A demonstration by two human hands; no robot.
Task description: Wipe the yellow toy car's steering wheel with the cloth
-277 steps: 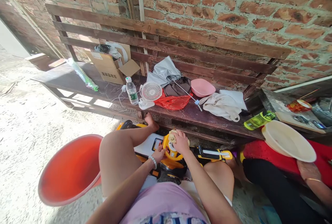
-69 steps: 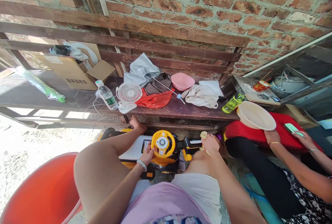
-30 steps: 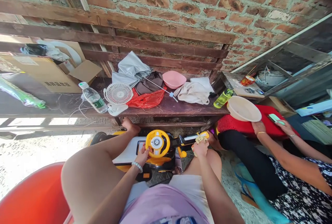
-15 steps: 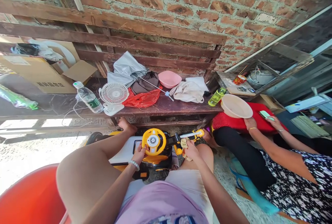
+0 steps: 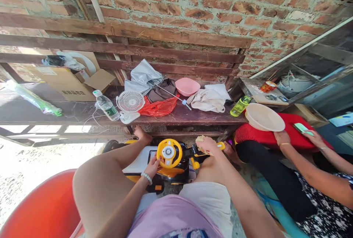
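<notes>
Left hand on the steering wheel of a yellow-and-black toy ride-on car, fingers against the lower rim, beaded bracelet at the wrist; gripping or only resting, cannot tell. Right hand closed around a pale yellow rag, pressed against the yellow-and-black handle bar of the car. Car low between both thighs, just in front of a dark wooden surface. Bare foot beside the car, under the front edge of the surface. Large orange-red basin just beside the left thigh.

On the surface, left to right: green-wrapped package, cardboard box, water bottle, small white fan, folded grey umbrella, red plastic bag, pink bowl, white cloth bag, green bottle. Slatted wooden backrest behind, against a brick wall.

To the right, 1 co-worker in black trousers and a floral top; 1 co-worker's hand just below a cream basin, the other co-worker's hand near a green phone, all over red fabric.
</notes>
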